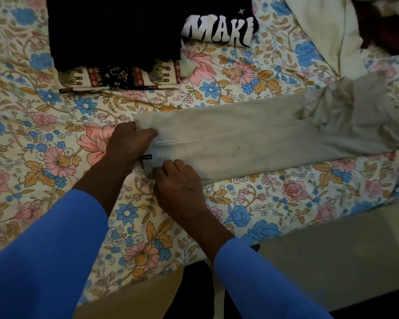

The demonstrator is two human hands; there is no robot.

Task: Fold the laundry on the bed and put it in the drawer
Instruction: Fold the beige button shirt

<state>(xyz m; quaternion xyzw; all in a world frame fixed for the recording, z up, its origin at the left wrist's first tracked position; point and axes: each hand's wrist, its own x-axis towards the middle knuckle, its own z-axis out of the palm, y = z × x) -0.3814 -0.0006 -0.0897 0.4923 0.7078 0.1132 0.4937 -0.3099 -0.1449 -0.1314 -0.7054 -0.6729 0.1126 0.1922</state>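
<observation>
A beige garment [251,137], folded lengthwise into a long strip, lies across the floral bedspread [44,134] from the middle to the right, its right end bunched. My left hand [129,139] grips the strip's far left corner, thumb on top. My right hand [177,180] pinches the near left corner beside a small black tag [147,157]. Both sleeves are blue.
A stack of folded clothes sits at the back: a dark garment [115,31] on an elephant-print cloth [124,75], and a black shirt with white letters [219,28]. A cream cloth [320,26] lies at the back right. The bed's near edge meets a grey floor [332,261].
</observation>
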